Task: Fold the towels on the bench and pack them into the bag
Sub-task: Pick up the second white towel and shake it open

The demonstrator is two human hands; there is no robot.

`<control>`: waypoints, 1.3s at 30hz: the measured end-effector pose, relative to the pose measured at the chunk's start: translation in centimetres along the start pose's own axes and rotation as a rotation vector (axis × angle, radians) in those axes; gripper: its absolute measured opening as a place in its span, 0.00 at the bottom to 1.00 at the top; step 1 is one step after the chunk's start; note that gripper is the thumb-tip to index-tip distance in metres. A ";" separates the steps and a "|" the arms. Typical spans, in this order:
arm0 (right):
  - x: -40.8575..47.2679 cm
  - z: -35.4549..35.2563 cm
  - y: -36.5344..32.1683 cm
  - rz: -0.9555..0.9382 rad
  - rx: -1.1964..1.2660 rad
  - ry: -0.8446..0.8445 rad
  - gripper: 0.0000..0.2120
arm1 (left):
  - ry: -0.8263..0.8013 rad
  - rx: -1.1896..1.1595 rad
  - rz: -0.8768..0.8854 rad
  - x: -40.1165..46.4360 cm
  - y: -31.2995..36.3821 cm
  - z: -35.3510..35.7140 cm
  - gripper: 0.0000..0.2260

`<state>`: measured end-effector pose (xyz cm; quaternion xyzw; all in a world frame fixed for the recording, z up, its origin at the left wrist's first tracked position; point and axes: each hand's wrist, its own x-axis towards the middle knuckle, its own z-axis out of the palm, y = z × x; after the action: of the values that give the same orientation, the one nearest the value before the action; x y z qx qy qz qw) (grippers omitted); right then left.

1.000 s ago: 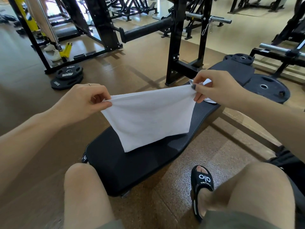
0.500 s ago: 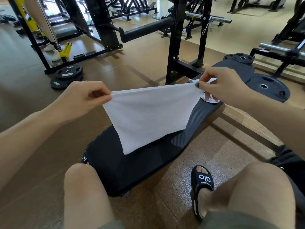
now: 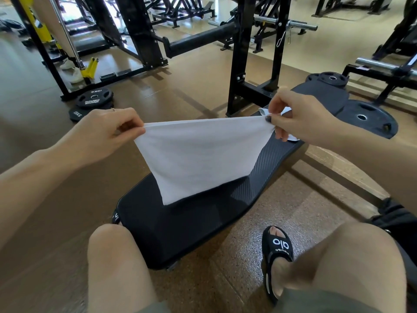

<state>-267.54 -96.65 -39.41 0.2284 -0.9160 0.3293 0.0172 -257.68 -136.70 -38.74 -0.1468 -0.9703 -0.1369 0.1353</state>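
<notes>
White towel (image 3: 194, 154), top edge stretched left-right

Black padded bench (image 3: 203, 224) on brown gym floor (image 3: 158, 91), a crumpled white towel (image 3: 291, 137) at its far end

White towel (image 3: 198, 154) hangs taut above black bench (image 3: 180, 227).

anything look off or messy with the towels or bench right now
Mostly tidy. The white cloth towel is held taut between the left hand and right hand above the black padded bench. Only a crumpled white towel behind the right hand lies unfolded.
</notes>
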 end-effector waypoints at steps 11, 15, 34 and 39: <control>0.3 0.6 0.5 -0.042 -0.081 -0.051 0.06 | -0.015 0.037 0.049 -0.3 -1.1 0.3 0.05; 0.6 0.6 0.1 -0.057 -0.063 0.063 0.07 | 0.036 0.113 0.070 -0.1 -1.2 0.3 0.04; 13.5 5.5 1.1 -0.001 0.210 0.169 0.05 | 0.186 0.272 -0.202 8.2 -7.3 1.7 0.03; 13.4 6.5 1.8 -0.055 0.241 0.308 0.03 | 0.275 0.288 -0.098 6.7 -7.1 2.0 0.04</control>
<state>-279.55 -104.87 -43.14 0.2007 -0.8499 0.4671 0.1389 -266.56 -140.99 -40.16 -0.0586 -0.9582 -0.0217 0.2792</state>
